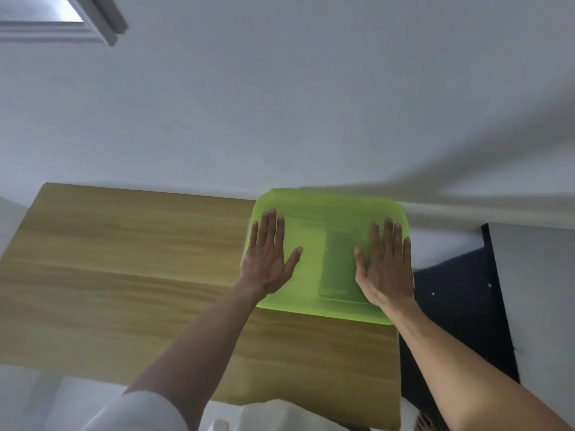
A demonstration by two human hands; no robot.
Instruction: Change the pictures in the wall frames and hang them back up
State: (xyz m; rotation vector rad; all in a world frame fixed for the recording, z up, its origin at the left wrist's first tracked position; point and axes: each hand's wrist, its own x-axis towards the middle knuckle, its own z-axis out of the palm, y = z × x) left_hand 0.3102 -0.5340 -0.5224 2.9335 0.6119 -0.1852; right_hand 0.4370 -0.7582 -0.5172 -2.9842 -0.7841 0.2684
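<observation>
While both palms lay flat on it: I read the green translucent lid [326, 253] as the thing in hand, pressed down over a container at the far right corner of the wooden table [124, 275].
Left hand [269, 256]: fingers spread and extended, palm down on the lid's left part, gripping nothing; its outer edge sat just at the lid's left rim.
Right hand [384, 265]: likewise flat and unclenched, palm down on the lid's right part, little finger at the right rim.
Lid position: it reached past the table's right edge, close to the white wall [280, 104] on the far side, with a dark panel [460, 306] just to its right.
Contents: a darker upright rectangle showed through the plastic under the right hand; I could not tell whether it was a picture or a frame.
Key relation: the lid sat directly beneath both hands, its longer side running left to right, so neither hand was nearer; each covered one end.
Wall frames: none were visible, only a window corner [62, 23] at far left.
Judgement: I took this for pressing the lid shut or bracing to lift it; either way both ends would need even handling.
</observation>
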